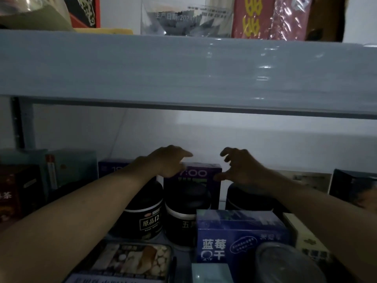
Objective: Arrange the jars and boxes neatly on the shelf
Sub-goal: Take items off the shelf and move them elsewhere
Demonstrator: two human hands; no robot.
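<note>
One wide pale shelf board (183, 74) spans the view above a dim lower shelf holding three dark jars (145, 211) and, behind them at the back wall, one purple box (201, 173) marked 7:00, with a blue box (238, 235) nearer the front. Open room lies above the purple box. The left hand (169, 162) touches its top left corner with loosely bent fingers, gripping nothing; the right hand (236, 168) hovers spread at its right edge, holding nothing.
</note>
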